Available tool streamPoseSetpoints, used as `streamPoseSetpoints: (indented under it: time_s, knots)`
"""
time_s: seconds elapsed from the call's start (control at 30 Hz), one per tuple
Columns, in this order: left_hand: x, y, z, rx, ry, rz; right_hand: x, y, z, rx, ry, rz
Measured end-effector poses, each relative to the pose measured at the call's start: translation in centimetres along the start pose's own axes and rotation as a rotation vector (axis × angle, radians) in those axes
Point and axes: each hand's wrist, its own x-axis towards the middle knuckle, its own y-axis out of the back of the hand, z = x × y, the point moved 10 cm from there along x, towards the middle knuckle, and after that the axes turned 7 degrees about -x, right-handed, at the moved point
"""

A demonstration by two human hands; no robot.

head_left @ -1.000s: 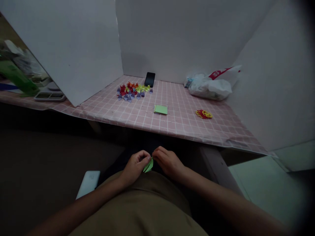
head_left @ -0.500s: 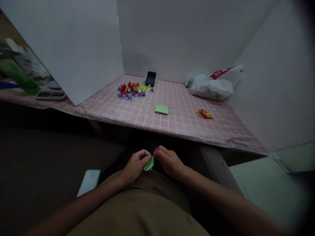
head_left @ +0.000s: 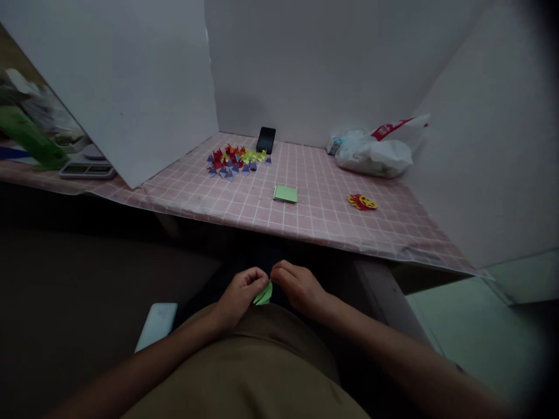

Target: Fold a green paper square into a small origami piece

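Observation:
A small folded piece of green paper [head_left: 263,295] is held low in front of my body, below the table's edge. My left hand [head_left: 241,294] pinches it from the left between thumb and fingers. My right hand [head_left: 299,285] is closed at its upper right edge, fingertips pressed together there; the exact grip is hidden by the fingers. On the table, a stack of green square paper [head_left: 286,194] lies nearest to the hands. Behind it to the left stands a cluster of small folded paper figures [head_left: 236,162] in red, orange, yellow and purple.
The pink checked table [head_left: 314,212] has white panels around it. A black phone [head_left: 266,140] lies at the back. To the right are a white plastic bag [head_left: 373,156] and red and yellow pieces [head_left: 362,202]. A white device [head_left: 157,325] rests at my left, a scale [head_left: 87,169] farther left.
Both hands stay closed on the green paper in almost the same pose. The whole view has shifted very slightly.

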Motion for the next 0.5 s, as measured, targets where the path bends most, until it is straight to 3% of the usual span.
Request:
streamPoseSetpoints:
  time_s: [0.5]
  knots:
    - [0.0,-0.6,-1.4,-0.225,0.099,-0.028,0.1,1.3,-1.0,0.008,0.1,0.1]
